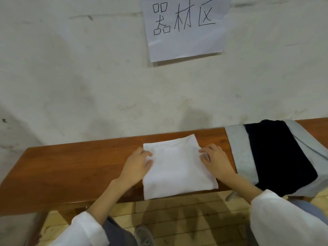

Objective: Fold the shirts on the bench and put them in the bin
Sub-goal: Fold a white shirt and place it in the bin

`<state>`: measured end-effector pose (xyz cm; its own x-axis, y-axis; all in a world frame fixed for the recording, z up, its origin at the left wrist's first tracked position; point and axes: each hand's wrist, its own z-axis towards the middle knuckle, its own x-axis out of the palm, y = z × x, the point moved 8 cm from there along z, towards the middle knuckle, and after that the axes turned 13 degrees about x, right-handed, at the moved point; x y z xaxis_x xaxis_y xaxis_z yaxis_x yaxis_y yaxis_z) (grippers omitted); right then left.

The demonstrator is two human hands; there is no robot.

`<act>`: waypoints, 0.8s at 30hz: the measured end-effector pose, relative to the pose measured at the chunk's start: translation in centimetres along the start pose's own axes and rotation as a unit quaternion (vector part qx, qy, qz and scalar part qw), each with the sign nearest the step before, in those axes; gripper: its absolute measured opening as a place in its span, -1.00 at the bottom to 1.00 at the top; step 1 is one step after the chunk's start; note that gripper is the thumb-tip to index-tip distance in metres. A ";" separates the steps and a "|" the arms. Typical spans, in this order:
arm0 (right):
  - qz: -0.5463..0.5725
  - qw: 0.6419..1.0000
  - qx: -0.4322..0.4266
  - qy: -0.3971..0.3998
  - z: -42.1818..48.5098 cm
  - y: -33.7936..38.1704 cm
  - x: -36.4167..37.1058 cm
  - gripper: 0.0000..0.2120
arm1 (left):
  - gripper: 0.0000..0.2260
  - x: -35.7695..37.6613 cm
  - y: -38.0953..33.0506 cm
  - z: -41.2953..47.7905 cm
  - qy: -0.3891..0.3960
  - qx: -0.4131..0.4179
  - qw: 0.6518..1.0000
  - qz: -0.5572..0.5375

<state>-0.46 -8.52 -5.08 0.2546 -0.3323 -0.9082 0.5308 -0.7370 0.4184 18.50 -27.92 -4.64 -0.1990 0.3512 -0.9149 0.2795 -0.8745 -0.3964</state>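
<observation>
A: Head view. What lies on the counter (71, 166)?

B: A white shirt (177, 167), folded to a near-rectangular packet, sits at the middle of the wooden counter. Its near edge overhangs the counter's front edge; its far edge lies close to the back edge at the wall (88, 77).

A: And the hands?

B: The left hand (138, 164) rests on the packet's left edge, fingers curled over the cloth and thumb on top. The right hand (214, 158) rests on the right edge, fingertips pressed onto the fabric. Whether either grip actually pinches the cloth or merely presses it flat cannot be told: the undersides of the fingers are hidden. Both forearms enter from the bottom, each in a rolled white sleeve (284, 219).

A: Other garments?

B: Toward the counter's right end, a grey shirt (239, 157) is spread across the full depth of the counter, draping over the front edge. A black shirt (276, 157) lies on top of it, leaving grey visible at both sides. The grey shirt lies just beside the right hand and wrist.

A: Surroundings?

B: A paper sign (184, 27) with handwritten characters is fixed to the wall above the counter. Below the front edge, a pale tiled floor (177, 219) and one grey shoe (143, 235) show.
</observation>
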 end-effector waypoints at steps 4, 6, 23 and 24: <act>0.021 0.998 0.038 0.034 4.4 1.9 1.6 -0.66 | -0.74 0.1 4.6 2.7 -0.035 -0.132 0.991 -0.004; 0.004 0.997 0.062 0.054 5.7 2.5 2.8 -0.59 | -0.76 0.6 5.1 3.2 -0.025 -0.145 0.989 -0.011; 0.206 0.970 0.072 -0.103 2.9 2.8 -0.4 -0.83 | -0.88 -2.2 0.7 0.4 -0.236 -0.122 0.961 -0.079; 0.200 0.971 0.059 -0.114 3.5 3.3 -0.9 -0.83 | -0.90 -2.7 0.8 1.0 -0.239 -0.126 0.960 -0.076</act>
<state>-1.83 -12.71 -2.94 0.2282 -0.7172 -0.6584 0.3265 -0.5807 0.7458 18.36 -29.94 -2.38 -0.6470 0.2224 -0.7294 0.4191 -0.6953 -0.5838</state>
